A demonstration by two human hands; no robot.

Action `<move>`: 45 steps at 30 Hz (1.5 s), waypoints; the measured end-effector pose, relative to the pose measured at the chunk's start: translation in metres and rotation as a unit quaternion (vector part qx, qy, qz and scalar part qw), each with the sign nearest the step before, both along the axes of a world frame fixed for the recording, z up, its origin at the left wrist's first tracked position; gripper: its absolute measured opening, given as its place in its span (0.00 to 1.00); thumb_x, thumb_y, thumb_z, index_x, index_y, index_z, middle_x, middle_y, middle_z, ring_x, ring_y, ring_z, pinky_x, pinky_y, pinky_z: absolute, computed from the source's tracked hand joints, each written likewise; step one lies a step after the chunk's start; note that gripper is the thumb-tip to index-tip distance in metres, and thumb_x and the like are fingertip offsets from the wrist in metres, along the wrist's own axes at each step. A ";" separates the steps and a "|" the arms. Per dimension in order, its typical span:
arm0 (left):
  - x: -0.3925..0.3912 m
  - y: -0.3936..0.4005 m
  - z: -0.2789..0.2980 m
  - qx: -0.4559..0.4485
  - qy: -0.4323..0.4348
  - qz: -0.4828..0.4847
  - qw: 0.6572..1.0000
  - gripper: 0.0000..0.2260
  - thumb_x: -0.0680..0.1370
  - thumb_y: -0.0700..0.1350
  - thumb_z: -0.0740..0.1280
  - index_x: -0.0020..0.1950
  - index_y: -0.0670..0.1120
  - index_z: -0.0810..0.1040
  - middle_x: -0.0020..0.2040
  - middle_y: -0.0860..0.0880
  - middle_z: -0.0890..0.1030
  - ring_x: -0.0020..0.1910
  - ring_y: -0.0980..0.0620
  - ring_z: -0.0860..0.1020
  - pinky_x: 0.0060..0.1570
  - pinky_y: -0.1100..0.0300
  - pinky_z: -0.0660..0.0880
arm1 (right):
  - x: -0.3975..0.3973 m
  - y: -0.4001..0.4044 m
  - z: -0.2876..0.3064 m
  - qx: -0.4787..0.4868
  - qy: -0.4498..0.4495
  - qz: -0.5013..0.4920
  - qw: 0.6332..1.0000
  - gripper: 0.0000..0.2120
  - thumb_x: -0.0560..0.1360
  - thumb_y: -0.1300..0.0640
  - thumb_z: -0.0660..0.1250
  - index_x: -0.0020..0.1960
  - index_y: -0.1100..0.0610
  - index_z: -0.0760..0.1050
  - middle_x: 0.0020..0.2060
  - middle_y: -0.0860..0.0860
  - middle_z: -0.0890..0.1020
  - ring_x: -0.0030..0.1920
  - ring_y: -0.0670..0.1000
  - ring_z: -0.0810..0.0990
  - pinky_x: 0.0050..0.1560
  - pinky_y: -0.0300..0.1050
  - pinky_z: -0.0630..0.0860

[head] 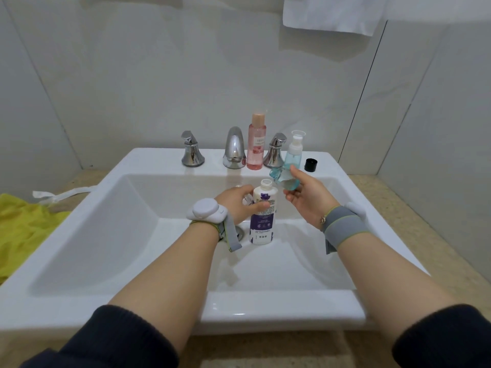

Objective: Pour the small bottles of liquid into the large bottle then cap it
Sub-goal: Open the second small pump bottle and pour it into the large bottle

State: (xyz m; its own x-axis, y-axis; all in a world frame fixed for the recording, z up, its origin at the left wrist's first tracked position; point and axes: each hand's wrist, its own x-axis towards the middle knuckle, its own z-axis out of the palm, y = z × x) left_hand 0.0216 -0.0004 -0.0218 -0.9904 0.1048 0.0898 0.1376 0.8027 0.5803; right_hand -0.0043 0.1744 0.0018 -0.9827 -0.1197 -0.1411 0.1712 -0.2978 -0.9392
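Two bottles: large bottle (263, 213) upright, uncapped; small blue bottle (283, 179) tilted mouth-left.

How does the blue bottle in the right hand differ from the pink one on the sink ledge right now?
The blue bottle is held tilted by the right hand, its mouth toward the open large white bottle; the pink bottle stands upright, untouched, beside the faucet. The pink bottle wears its peach cap; the blue bottle's neck looks uncapped. The pink bottle looks nearly full; the blue bottle's level is unclear. Both are small and see-through.
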 end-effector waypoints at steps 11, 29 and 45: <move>-0.001 0.000 0.000 -0.006 0.002 -0.007 1.000 0.18 0.74 0.63 0.64 0.57 0.54 0.75 0.55 0.51 0.78 0.52 0.51 0.74 0.48 0.57 0.69 | -0.003 -0.003 -0.001 0.050 0.030 -0.001 0.998 0.13 0.78 0.52 0.64 0.57 0.60 0.75 0.38 0.54 0.75 0.28 0.48 0.69 0.26 0.37 0.67; -0.002 0.000 -0.001 0.003 0.002 -0.007 1.000 0.18 0.73 0.64 0.64 0.56 0.54 0.75 0.54 0.53 0.79 0.53 0.51 0.76 0.52 0.55 0.72 | -0.006 -0.002 -0.001 0.093 0.099 -0.035 0.990 0.13 0.74 0.52 0.70 0.49 0.57 0.69 0.37 0.54 0.77 0.27 0.49 0.67 0.29 0.39 0.65; -0.002 0.000 -0.001 0.003 0.000 -0.003 1.000 0.18 0.73 0.64 0.64 0.55 0.54 0.75 0.53 0.53 0.79 0.52 0.51 0.76 0.51 0.55 0.72 | -0.006 -0.002 -0.002 0.093 0.102 -0.034 0.990 0.13 0.74 0.52 0.70 0.49 0.57 0.69 0.36 0.53 0.76 0.27 0.48 0.67 0.28 0.39 0.64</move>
State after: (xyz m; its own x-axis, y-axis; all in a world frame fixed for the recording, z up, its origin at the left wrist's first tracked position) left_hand 0.0197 -0.0004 -0.0232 -0.9897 0.1108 0.0904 0.1428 0.7989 0.5843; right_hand -0.0102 0.1725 0.0002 -0.9979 -0.0423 0.0484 -0.0429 -0.1208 -0.9918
